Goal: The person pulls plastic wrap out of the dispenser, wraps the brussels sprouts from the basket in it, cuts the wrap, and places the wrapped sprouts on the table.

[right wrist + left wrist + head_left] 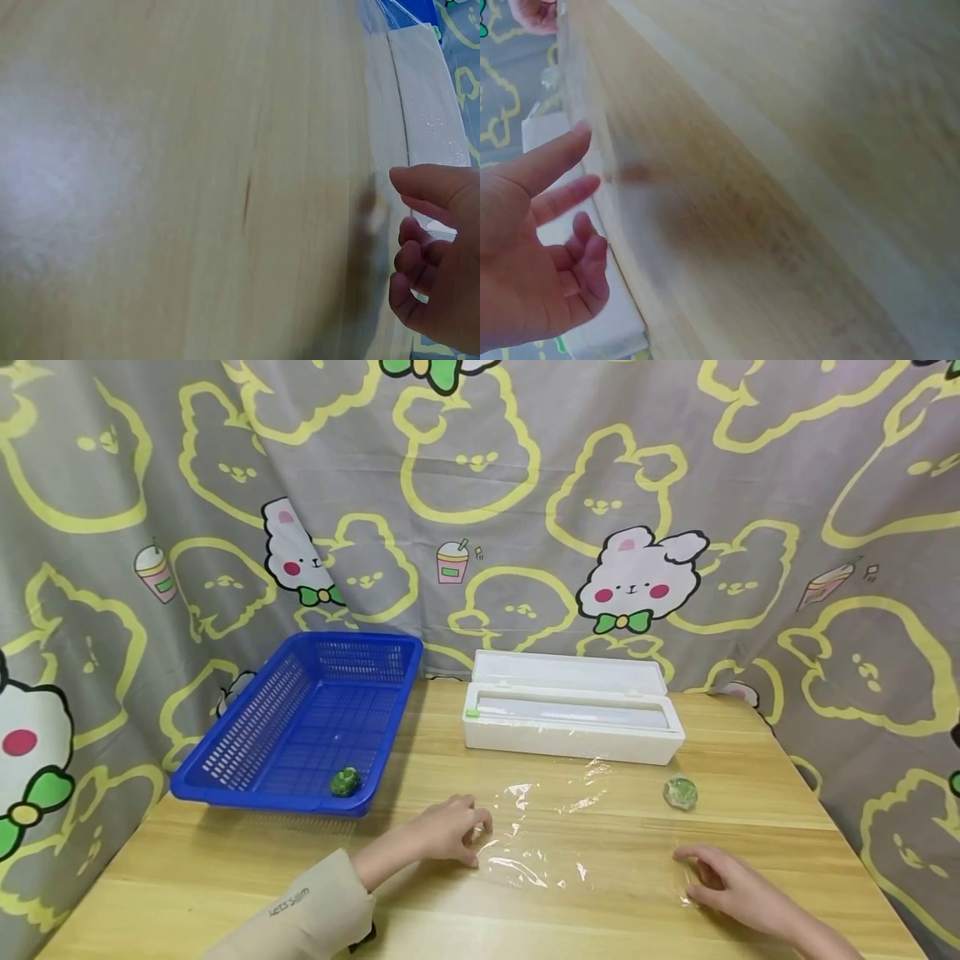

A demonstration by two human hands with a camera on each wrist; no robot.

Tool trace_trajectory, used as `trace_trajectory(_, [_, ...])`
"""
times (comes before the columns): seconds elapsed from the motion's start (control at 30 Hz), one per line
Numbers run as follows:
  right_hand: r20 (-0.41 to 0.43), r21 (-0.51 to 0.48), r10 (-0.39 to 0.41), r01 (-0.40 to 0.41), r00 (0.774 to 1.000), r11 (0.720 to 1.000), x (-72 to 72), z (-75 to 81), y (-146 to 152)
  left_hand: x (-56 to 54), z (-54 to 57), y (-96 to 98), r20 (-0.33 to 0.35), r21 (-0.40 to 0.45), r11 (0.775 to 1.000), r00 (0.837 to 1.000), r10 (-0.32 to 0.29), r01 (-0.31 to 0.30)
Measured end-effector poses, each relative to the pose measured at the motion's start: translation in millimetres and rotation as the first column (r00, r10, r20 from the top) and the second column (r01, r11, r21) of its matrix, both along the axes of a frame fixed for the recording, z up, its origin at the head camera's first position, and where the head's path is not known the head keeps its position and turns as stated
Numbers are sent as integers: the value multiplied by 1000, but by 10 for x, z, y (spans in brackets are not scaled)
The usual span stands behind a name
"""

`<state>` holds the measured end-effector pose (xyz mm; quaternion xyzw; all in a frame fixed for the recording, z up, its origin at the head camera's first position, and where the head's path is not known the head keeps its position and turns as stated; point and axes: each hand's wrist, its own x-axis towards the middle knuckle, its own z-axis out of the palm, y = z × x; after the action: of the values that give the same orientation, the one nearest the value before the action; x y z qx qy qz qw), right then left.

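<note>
A sheet of clear plastic wrap [525, 860] lies on the wooden table, showing mainly by its glints. At its left edge is my left hand [453, 831], thumb and forefinger apart. My right hand [738, 889] is by the right edge, its thumb and forefinger also spread with a gap. Behind the sheet stands a white wrap dispenser box [573, 743], lid up, with the roll [570, 712] inside. A small round green item [680, 793], seemingly covered in film, sits right of the box. Both wrist views show the fingers partly bent, with nothing visibly pinched.
A blue plastic basket [386, 727] stands at the left of the table [750, 752]; another round green item [345, 782] lies in its near right corner. Behind the table hangs a grey patterned curtain [525, 485].
</note>
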<state>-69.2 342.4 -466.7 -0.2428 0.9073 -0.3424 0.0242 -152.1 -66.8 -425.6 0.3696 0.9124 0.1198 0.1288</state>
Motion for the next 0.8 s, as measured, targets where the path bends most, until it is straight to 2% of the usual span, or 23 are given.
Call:
trace_trajectory(0.1, [13, 36, -2, 2, 1000, 999, -24, -15, 5, 5, -15, -6, -7, -28, 999, 999, 46, -46])
trace_trajectory(0.27, [67, 63, 8, -12, 998, 998, -58, -14, 38, -2, -43, -7, -10, -53, 995, 996, 89, -89])
trace_trajectory(0.6, [207, 94, -48, 29, 977, 995, -86, 57, 64, -14, -42, -79, 38, -73, 992, 993, 110, -107])
trace_trajectory(0.73, [207, 86, -28, 10, 978, 996, -90, 52, 85, -23, -32, -115, 42, -85, 989, 992, 122, -118])
trace_trajectory(0.8, [182, 78, -8, -6, 983, 997, -86, 36, 98, -29, -30, -128, 42, -87, 988, 991, 130, -126])
